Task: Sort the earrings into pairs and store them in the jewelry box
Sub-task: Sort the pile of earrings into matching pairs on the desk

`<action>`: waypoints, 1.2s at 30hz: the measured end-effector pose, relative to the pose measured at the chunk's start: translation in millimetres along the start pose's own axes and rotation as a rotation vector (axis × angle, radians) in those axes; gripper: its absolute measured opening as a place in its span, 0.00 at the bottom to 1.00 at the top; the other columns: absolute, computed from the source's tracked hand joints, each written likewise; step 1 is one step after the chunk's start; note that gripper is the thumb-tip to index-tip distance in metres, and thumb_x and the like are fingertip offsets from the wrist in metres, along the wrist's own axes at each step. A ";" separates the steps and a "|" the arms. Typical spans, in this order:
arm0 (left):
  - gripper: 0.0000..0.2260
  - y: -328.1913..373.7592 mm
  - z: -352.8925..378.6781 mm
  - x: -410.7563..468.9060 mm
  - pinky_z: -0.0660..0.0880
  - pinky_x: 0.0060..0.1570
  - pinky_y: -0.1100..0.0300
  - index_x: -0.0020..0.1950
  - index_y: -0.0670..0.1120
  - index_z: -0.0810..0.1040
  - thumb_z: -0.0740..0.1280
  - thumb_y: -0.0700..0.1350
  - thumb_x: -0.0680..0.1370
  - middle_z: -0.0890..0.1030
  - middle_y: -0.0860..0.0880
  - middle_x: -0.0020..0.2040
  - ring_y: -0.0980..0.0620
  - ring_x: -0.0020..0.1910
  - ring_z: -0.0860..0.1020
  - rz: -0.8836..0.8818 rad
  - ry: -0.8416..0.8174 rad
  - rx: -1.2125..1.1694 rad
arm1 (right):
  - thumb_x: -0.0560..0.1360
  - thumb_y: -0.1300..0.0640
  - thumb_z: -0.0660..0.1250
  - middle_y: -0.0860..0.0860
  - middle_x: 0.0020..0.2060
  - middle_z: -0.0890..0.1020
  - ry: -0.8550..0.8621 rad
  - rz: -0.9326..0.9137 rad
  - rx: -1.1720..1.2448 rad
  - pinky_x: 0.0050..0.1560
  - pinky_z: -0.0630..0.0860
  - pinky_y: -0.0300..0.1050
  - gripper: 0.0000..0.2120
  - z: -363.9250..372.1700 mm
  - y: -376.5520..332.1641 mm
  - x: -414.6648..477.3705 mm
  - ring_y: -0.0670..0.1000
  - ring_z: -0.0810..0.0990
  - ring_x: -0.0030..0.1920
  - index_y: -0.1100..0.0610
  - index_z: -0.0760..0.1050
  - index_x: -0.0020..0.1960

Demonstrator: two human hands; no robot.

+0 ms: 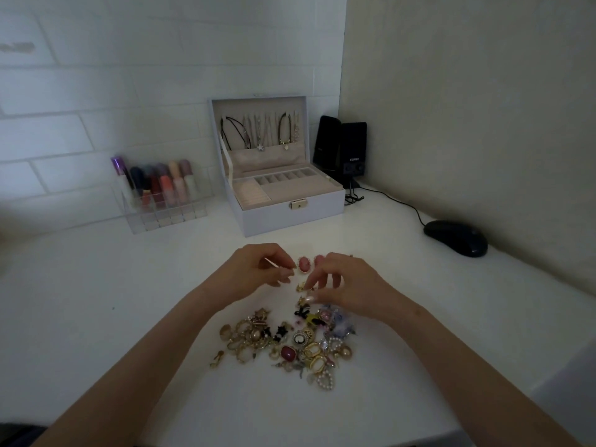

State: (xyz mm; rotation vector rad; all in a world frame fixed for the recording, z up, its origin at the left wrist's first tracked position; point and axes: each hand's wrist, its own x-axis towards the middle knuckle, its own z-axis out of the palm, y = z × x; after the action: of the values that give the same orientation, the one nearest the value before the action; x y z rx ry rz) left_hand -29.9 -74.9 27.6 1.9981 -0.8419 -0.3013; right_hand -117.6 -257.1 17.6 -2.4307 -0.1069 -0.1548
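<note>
On the white surface [129, 301] a mixed heap of gold, pearl, black and red earrings [283, 340] lies close to the person, between the two forearms; just behind the heap two pink oval earrings with gold rims [303, 265] lie side by side, apart from the rest. The left hand [261, 269] is beside the pink ones, its fingers curled and the thumb meeting the fingertips; I cannot tell if something small is pinched there. The right hand [348, 285] hangs over the far edge of the heap with its fingers bent down to a small gold earring [301, 287]; whether it really grips this piece is not clear. Further back stands the pale grey jewelry box [290, 217] with its lid upright and necklaces hanging inside the lid; left of it is a clear plastic organizer with lipsticks [161, 195], right of it are two black speakers [342, 150] and a black computer mouse [454, 237].
</note>
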 end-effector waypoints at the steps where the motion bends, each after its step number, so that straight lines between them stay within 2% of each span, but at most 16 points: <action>1: 0.03 -0.7 0.0 0.0 0.78 0.47 0.63 0.47 0.44 0.81 0.70 0.39 0.74 0.83 0.50 0.45 0.54 0.43 0.82 -0.005 0.005 -0.009 | 0.68 0.51 0.74 0.39 0.39 0.73 -0.017 0.001 -0.053 0.46 0.71 0.41 0.07 0.6 -0.6 0.4 0.45 0.74 0.41 0.46 0.81 0.46; 4: 0.07 -2.7 -1.4 0.4 0.75 0.51 0.66 0.49 0.48 0.82 0.71 0.39 0.72 0.83 0.54 0.46 0.55 0.46 0.81 -0.014 0.014 0.014 | 0.69 0.54 0.74 0.39 0.39 0.71 -0.050 0.009 -0.089 0.47 0.71 0.40 0.10 -0.3 0.7 1.6 0.45 0.74 0.42 0.46 0.81 0.49; 7: 0.10 -2.0 -1.1 0.4 0.74 0.48 0.72 0.50 0.48 0.82 0.71 0.37 0.72 0.83 0.55 0.47 0.58 0.47 0.80 -0.007 0.006 -0.012 | 0.68 0.59 0.74 0.39 0.38 0.71 -0.017 -0.004 -0.079 0.45 0.73 0.41 0.08 1.5 2.8 2.6 0.46 0.74 0.40 0.51 0.81 0.46; 10: 0.09 0.5 0.3 2.1 0.73 0.48 0.74 0.48 0.49 0.82 0.71 0.37 0.72 0.83 0.57 0.46 0.61 0.46 0.81 0.012 0.028 -0.023 | 0.69 0.62 0.73 0.39 0.37 0.72 0.020 -0.042 -0.063 0.46 0.75 0.41 0.06 3.2 5.1 3.3 0.47 0.75 0.40 0.55 0.81 0.45; 14: 0.07 4.0 1.2 5.6 0.76 0.47 0.69 0.46 0.46 0.82 0.72 0.35 0.71 0.84 0.55 0.42 0.58 0.44 0.82 0.028 0.026 -0.021 | 0.71 0.59 0.72 0.42 0.38 0.78 0.068 -0.043 0.003 0.41 0.73 0.32 0.08 1.2 10.2 3.6 0.42 0.75 0.38 0.52 0.80 0.50; 16: 0.07 7.1 2.3 7.7 0.76 0.45 0.68 0.45 0.45 0.81 0.73 0.35 0.70 0.83 0.54 0.41 0.59 0.42 0.81 0.040 0.002 -0.013 | 0.71 0.59 0.72 0.45 0.39 0.81 0.107 0.006 0.099 0.39 0.73 0.30 0.07 -7.1 12.0 4.4 0.40 0.76 0.36 0.50 0.80 0.48; 18: 0.08 11.3 5.2 11.6 0.78 0.45 0.66 0.45 0.43 0.80 0.74 0.37 0.69 0.83 0.50 0.43 0.55 0.43 0.81 0.052 -0.025 0.000 | 0.72 0.60 0.70 0.47 0.38 0.82 0.139 0.061 0.139 0.38 0.74 0.30 0.04 -19.4 15.3 7.2 0.39 0.78 0.35 0.51 0.79 0.44; 20: 0.09 16.9 9.6 18.7 0.79 0.46 0.63 0.44 0.42 0.80 0.76 0.39 0.67 0.83 0.47 0.43 0.52 0.43 0.81 0.076 -0.036 0.039 | 0.74 0.63 0.67 0.51 0.38 0.81 0.138 0.128 0.141 0.36 0.77 0.33 0.07 -30.6 23.2 11.8 0.43 0.80 0.33 0.52 0.79 0.42; 22: 0.10 23.5 15.2 28.0 0.78 0.44 0.61 0.44 0.40 0.79 0.76 0.38 0.67 0.82 0.48 0.40 0.54 0.38 0.80 0.099 -0.045 0.057 | 0.75 0.65 0.65 0.51 0.37 0.80 0.108 0.187 0.138 0.34 0.78 0.34 0.08 -38.9 32.8 15.1 0.46 0.80 0.32 0.54 0.79 0.42; 25: 0.10 32.5 25.6 44.0 0.78 0.37 0.60 0.44 0.39 0.77 0.74 0.33 0.67 0.81 0.48 0.38 0.56 0.33 0.78 0.107 -0.087 0.072 | 0.73 0.64 0.68 0.49 0.35 0.80 0.093 0.225 0.102 0.35 0.76 0.33 0.06 -44.3 45.1 16.6 0.46 0.80 0.33 0.54 0.80 0.45; 28: 0.13 34.3 35.9 61.5 0.76 0.33 0.65 0.46 0.42 0.76 0.74 0.31 0.66 0.81 0.46 0.41 0.55 0.37 0.79 0.146 -0.116 0.114 | 0.69 0.63 0.73 0.50 0.34 0.81 0.162 0.260 0.160 0.35 0.74 0.31 0.06 -40.2 53.0 16.1 0.44 0.79 0.33 0.57 0.79 0.46; 30: 0.15 31.6 42.1 72.5 0.78 0.41 0.62 0.46 0.44 0.76 0.76 0.34 0.65 0.82 0.48 0.42 0.53 0.42 0.80 0.187 -0.137 0.179 | 0.68 0.63 0.74 0.51 0.34 0.82 0.229 0.288 0.212 0.33 0.74 0.29 0.05 -36.9 59.0 16.5 0.44 0.79 0.32 0.59 0.80 0.43; 31: 0.15 29.5 44.5 76.9 0.76 0.43 0.64 0.46 0.45 0.76 0.76 0.35 0.64 0.83 0.50 0.42 0.54 0.43 0.80 0.206 -0.150 0.240 | 0.68 0.62 0.74 0.51 0.34 0.82 0.252 0.298 0.207 0.33 0.74 0.28 0.04 -36.3 61.8 16.9 0.44 0.79 0.32 0.59 0.80 0.42; 33: 0.15 24.4 48.9 82.9 0.71 0.40 0.73 0.47 0.45 0.77 0.76 0.37 0.65 0.83 0.51 0.43 0.58 0.43 0.77 0.233 -0.179 0.311 | 0.69 0.61 0.73 0.52 0.35 0.83 0.283 0.314 0.190 0.34 0.73 0.29 0.03 -36.1 66.1 16.5 0.44 0.78 0.31 0.60 0.81 0.42; 36: 0.14 17.4 54.3 86.7 0.69 0.37 0.77 0.50 0.43 0.78 0.74 0.34 0.67 0.83 0.49 0.46 0.62 0.40 0.76 0.252 -0.235 0.317 | 0.70 0.61 0.73 0.51 0.32 0.81 0.310 0.319 0.197 0.31 0.71 0.29 0.04 -37.5 69.2 15.8 0.43 0.77 0.28 0.60 0.81 0.44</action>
State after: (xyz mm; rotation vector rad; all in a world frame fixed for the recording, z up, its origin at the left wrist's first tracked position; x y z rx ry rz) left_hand -1.6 -174.5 22.1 2.1409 -1.3484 -0.2723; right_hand -97.0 -333.4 3.8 -2.1649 0.3851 -0.3551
